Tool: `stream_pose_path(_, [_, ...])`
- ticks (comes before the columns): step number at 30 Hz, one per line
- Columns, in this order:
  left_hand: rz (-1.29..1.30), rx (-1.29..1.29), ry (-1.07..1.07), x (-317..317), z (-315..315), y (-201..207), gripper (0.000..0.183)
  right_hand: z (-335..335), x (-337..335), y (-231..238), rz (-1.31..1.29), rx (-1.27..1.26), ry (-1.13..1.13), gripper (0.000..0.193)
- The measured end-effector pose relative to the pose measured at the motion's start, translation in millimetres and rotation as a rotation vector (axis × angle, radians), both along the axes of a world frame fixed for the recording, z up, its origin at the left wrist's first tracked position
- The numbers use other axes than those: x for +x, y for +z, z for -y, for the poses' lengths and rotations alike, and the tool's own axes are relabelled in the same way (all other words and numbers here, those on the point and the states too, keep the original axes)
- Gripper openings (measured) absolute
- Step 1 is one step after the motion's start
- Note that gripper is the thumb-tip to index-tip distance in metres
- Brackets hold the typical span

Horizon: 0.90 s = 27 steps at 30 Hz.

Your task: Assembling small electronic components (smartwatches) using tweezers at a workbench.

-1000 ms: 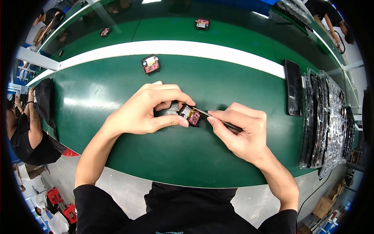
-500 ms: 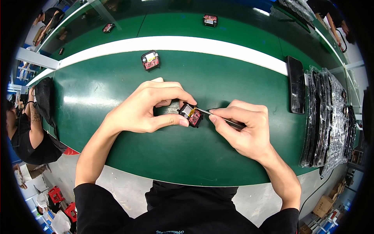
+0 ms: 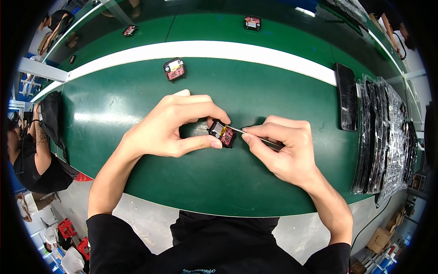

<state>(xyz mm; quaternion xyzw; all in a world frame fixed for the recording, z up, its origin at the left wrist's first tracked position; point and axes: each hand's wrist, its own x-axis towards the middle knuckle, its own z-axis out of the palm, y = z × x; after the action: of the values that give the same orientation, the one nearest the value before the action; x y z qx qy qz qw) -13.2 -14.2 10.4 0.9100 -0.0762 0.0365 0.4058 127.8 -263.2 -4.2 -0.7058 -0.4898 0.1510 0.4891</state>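
A small black-framed device point(image 3: 218, 129) with a red circuit board, a silver block and a strip of amber tape is pinched between the thumb and forefinger of my left hand point(image 3: 171, 123). My right hand point(image 3: 287, 150) grips a slim metal tool point(image 3: 260, 139), apparently tweezers, like a pen. Its tip touches the device's upper right edge, near the amber tape. Whether the tip holds anything is too small to tell. Farther up the green table lies another such device point(image 3: 174, 70), its red board and white and yellow labels facing up.
Beyond a white rail point(image 3: 205, 48) runs a green strip carrying similar devices point(image 3: 252, 23). At the right lie a black phone-like slab point(image 3: 346, 97) and stacked clear plastic trays point(image 3: 383, 137). A black mesh bag point(image 3: 52, 118) hangs at the left, beside a co-worker point(image 3: 36, 160).
The far green strip and its devices have shifted slightly right. My right hand and the tool have moved a little left. My left hand keeps its grip on the device.
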Motion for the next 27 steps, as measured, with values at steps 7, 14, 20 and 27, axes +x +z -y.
stream_pose_path(7, [0.056,0.038,-0.044,-1.0,-0.2,-2.1,0.035,0.5,-1.6,1.1,-0.003,-0.004,-0.009,0.009])
stream_pose_path(14, [0.021,0.032,-0.045,-1.5,-0.7,-1.3,0.038,0.8,-0.8,-0.3,0.032,0.030,-0.008,0.010])
stream_pose_path(20, [0.015,0.043,-0.036,-0.5,0.2,0.6,0.039,2.8,-1.5,-5.8,0.055,0.048,0.010,0.014])
stream_pose_path(27, [-0.014,0.036,-0.016,-0.4,2.6,4.0,0.049,6.5,-2.7,-1.4,0.069,0.064,-0.032,0.011])
